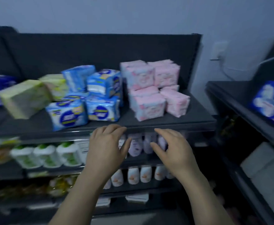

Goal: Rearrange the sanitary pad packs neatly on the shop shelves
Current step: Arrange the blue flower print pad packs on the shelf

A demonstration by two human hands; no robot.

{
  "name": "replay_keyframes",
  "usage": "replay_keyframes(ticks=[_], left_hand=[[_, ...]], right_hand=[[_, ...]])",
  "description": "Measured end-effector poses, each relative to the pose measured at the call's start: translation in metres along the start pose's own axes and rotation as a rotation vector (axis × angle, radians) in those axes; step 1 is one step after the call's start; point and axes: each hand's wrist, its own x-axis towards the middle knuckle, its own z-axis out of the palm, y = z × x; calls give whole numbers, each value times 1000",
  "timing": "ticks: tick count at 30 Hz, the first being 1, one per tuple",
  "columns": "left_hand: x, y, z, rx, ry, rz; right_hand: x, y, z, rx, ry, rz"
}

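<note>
left hand (pixel 107 146), right hand (pixel 172 148): held spread, nothing grasped, before top shelf (pixel 165 122) edge | pink packs (pixel 154 88) stacked at shelf's right end | blue packs (pixel 90 98), green packs (pixel 27 96) left tumbled mid-shelf and leftward | task judged part-done

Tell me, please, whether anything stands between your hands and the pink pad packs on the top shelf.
Nothing visible does. The left hand and right hand are open before the front edge of the top shelf; only bare shelf lies between them and the pink pad packs. The blue packs stand further left.
</note>
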Motion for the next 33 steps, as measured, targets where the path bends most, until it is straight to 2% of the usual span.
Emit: replay_keyframes(ticks=[9, 21, 26, 33], left_hand=[[-84, -139, -98, 160, 123, -322], [-194, -332, -234, 373, 227, -583], [-210, -381, -262, 364, 228, -630], [-182, -431, -266, 345, 227, -637]], right_hand=[[20, -155, 103, 35, -180, -255], [1, -381, 239, 178, -309, -471], [-1, -435, 273, 161, -355, -509], [34, -461, 305, 126, -371, -485]])
